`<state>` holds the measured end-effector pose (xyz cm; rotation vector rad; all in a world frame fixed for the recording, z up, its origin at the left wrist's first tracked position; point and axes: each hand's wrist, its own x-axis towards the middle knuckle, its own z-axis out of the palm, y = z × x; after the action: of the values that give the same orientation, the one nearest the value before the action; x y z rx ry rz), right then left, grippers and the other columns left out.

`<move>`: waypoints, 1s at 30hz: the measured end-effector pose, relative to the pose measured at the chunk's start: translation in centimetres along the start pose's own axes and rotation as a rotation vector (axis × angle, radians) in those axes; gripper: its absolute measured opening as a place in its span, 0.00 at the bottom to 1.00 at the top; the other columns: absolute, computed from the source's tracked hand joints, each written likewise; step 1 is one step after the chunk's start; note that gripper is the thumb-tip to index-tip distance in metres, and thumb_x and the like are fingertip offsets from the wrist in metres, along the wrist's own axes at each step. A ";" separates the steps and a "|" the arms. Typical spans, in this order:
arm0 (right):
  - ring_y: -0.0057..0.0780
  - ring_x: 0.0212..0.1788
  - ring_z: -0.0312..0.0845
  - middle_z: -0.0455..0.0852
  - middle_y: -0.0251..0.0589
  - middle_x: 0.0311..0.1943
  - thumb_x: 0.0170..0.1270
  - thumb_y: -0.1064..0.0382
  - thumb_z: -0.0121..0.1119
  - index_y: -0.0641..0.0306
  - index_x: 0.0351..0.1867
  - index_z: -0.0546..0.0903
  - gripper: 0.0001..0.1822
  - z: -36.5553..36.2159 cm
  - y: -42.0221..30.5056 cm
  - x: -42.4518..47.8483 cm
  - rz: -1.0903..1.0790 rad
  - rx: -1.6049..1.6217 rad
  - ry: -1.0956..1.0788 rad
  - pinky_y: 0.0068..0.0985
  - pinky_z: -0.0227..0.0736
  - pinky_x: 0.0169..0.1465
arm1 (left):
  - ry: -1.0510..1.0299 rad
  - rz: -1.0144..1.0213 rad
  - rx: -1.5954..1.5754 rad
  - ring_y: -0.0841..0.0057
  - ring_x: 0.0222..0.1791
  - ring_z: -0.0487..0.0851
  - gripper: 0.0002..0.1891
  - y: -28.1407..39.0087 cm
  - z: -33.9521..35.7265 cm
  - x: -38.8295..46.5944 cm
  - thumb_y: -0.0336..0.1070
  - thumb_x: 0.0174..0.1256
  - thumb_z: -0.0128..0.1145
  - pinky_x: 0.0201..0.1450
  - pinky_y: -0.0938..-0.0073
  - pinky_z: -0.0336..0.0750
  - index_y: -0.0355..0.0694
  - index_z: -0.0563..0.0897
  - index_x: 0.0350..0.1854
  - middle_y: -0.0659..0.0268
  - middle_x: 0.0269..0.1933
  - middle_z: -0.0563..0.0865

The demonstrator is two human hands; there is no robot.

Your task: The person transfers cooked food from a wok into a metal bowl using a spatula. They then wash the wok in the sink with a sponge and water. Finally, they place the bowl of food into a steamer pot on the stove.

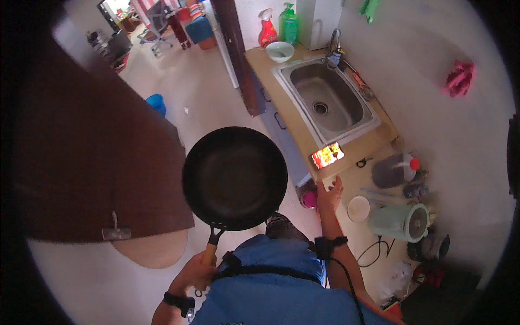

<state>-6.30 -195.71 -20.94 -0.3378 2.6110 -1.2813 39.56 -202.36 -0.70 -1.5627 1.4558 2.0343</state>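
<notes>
My left hand (196, 269) grips the wooden-coloured handle (209, 254) of a black frying pan (235, 178). The pan is held out over the floor, its bare inside facing up. Over the counter's front edge, my right hand (331, 194) has its fingers apart and holds nothing. Just beyond its fingertips lies a smartphone (327, 155) with a bright, lit screen. A stainless steel sink (331, 95) is set into the counter (353, 152) past the phone. A small pair of scissors (362, 163) rests to the right of the phone.
Right of my right arm stand a pale green kitchen appliance (398, 222), a white lid or dish (358, 208) and a dark jug with a red cap (394, 170). A white bowl (280, 51) sits by the faucet (334, 48). A brown door (105, 154) is at left.
</notes>
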 end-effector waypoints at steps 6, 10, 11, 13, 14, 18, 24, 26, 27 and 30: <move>0.56 0.65 0.69 0.72 0.56 0.66 0.44 0.38 0.77 0.64 0.80 0.55 0.64 6.8 -6.9 8.2 0.201 -0.424 0.198 0.48 0.68 0.69 | -0.015 -0.069 -0.015 0.77 0.34 0.83 0.12 11.5 -6.6 7.2 0.37 0.64 0.67 0.36 0.71 0.79 0.44 0.78 0.45 0.68 0.35 0.81; 0.56 0.66 0.67 0.70 0.56 0.67 0.44 0.43 0.74 0.63 0.79 0.57 0.61 9.1 -10.9 8.9 0.320 -0.524 0.243 0.48 0.65 0.69 | -0.055 -0.030 0.010 0.77 0.34 0.82 0.11 16.1 -11.9 12.7 0.33 0.63 0.65 0.36 0.72 0.79 0.42 0.78 0.44 0.69 0.35 0.81; 0.56 0.66 0.67 0.70 0.56 0.67 0.44 0.43 0.74 0.64 0.79 0.57 0.61 9.6 -10.5 9.1 0.326 -0.526 0.259 0.48 0.65 0.69 | -0.028 -0.013 0.071 0.78 0.34 0.82 0.11 17.8 -12.9 14.2 0.32 0.62 0.65 0.36 0.73 0.79 0.42 0.78 0.43 0.70 0.35 0.81; 0.57 0.65 0.68 0.70 0.55 0.67 0.44 0.43 0.74 0.64 0.79 0.57 0.61 10.2 -10.0 9.4 0.341 -0.513 0.329 0.48 0.65 0.69 | -0.059 0.025 0.108 0.78 0.32 0.82 0.10 21.7 -15.6 17.1 0.31 0.62 0.64 0.35 0.74 0.78 0.42 0.77 0.43 0.70 0.34 0.81; 0.57 0.66 0.68 0.71 0.55 0.67 0.45 0.45 0.74 0.64 0.79 0.56 0.60 10.6 -9.6 9.4 0.313 -0.544 0.403 0.49 0.66 0.67 | -0.102 0.033 0.068 0.78 0.32 0.81 0.10 24.0 -16.9 18.5 0.30 0.62 0.63 0.34 0.74 0.78 0.42 0.77 0.43 0.70 0.34 0.81; 0.59 0.61 0.75 0.78 0.60 0.62 0.45 0.46 0.77 0.64 0.81 0.54 0.63 8.8 -8.0 9.0 0.462 -0.553 0.383 0.48 0.67 0.67 | -0.203 -0.108 0.007 0.80 0.23 0.76 0.14 32.7 -20.1 21.8 0.31 0.60 0.63 0.21 0.79 0.72 0.44 0.74 0.46 0.71 0.29 0.76; 0.36 0.59 0.81 0.82 0.49 0.58 0.58 0.60 0.74 0.64 0.76 0.60 0.47 7.2 -1.9 7.0 0.523 0.217 0.547 0.33 0.76 0.62 | -0.246 -0.128 0.055 0.84 0.25 0.76 0.07 39.9 -21.7 26.1 0.31 0.65 0.59 0.27 0.80 0.72 0.43 0.76 0.42 0.74 0.31 0.77; 0.36 0.60 0.80 0.83 0.46 0.58 0.61 0.60 0.73 0.63 0.76 0.60 0.45 6.5 1.4 5.2 0.409 0.219 0.546 0.34 0.74 0.65 | -0.301 -0.159 0.155 0.84 0.25 0.75 0.07 42.3 -21.1 26.7 0.31 0.66 0.59 0.27 0.80 0.71 0.44 0.75 0.43 0.74 0.31 0.77; 0.37 0.62 0.79 0.82 0.47 0.59 0.59 0.60 0.74 0.62 0.75 0.60 0.46 6.6 5.1 4.1 0.238 0.269 0.546 0.35 0.74 0.66 | -0.329 -0.170 0.209 0.84 0.25 0.75 0.08 43.9 -20.9 27.1 0.32 0.66 0.59 0.27 0.80 0.71 0.44 0.75 0.43 0.74 0.32 0.76; 0.50 0.68 0.74 0.75 0.51 0.69 0.52 0.61 0.75 0.60 0.79 0.55 0.54 6.9 2.8 5.2 0.533 -0.395 0.402 0.46 0.71 0.67 | -0.441 -0.112 0.228 0.84 0.27 0.76 0.13 44.7 -20.5 30.3 0.33 0.63 0.64 0.26 0.80 0.72 0.44 0.75 0.46 0.73 0.32 0.76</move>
<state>-9.53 -200.79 -27.74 0.5880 2.9716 -0.7055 10.54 -252.28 0.91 -1.0026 1.3362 1.9100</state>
